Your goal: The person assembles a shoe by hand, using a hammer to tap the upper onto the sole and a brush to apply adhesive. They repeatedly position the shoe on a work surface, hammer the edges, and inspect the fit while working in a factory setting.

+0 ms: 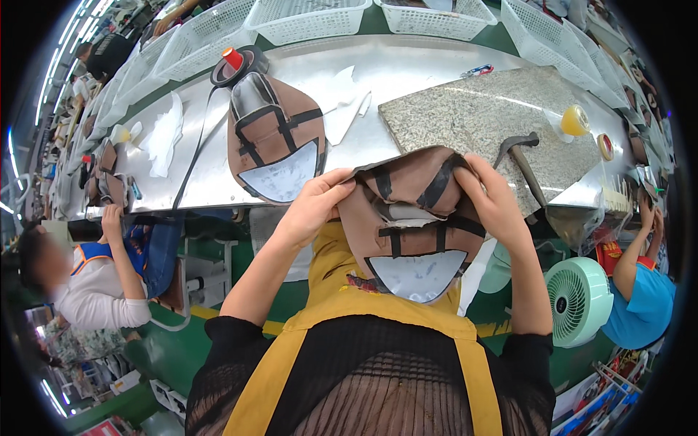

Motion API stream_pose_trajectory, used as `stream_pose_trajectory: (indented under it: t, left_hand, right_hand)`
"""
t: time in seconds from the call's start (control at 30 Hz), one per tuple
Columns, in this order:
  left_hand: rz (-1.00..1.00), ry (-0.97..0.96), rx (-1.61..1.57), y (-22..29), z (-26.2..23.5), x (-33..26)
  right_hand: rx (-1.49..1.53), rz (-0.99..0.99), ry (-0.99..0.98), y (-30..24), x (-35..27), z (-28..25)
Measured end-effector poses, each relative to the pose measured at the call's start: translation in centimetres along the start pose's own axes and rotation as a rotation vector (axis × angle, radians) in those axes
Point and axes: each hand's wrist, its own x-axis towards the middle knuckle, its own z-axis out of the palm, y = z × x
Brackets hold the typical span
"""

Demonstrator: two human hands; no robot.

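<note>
Between my two hands hangs a brown sewn leather piece [356, 229], with black tape strips and a pale grey half-round patch at its lower end. My left hand [313, 207] pinches its upper left edge, thumb on top. At the upper right corner, my right hand [494, 196] grips the same piece with curled fingers. Its upper flap bends over, and a whitish inner layer shows in the gap below. The lower part hangs over my yellow apron [331, 269]. A similar brown piece [273, 131] with a grey patch lies on the metal table to the left.
On the metal table [211, 160] are a stone slab [465, 109], a hammer [522, 163], a yellow tape roll [574, 120], a black tape roll [251, 62] and white paper [166, 138]. White baskets [309, 18] line the back. A green fan [578, 301] stands right; co-workers sit both sides.
</note>
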Motion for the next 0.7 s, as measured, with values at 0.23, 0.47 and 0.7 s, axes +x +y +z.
stream_pose_trajectory:
  t: [0.23,0.47,0.7]
  left_hand:
    - [-0.086,-0.177,-0.237,-0.3,-0.1,1.4]
    - [-0.032,-0.366,-0.49,-1.9,-1.2,2.6]
    - [0.07,-0.296,-0.838,-2.3,-0.2,2.4]
  right_hand:
    - [0.594,0.366,-0.012,4.2,-2.7,-1.7]
    - [1.048,0.384,-0.019,6.6,0.0,-0.7]
    - [1.142,0.275,0.004,5.4,7.5,1.3]
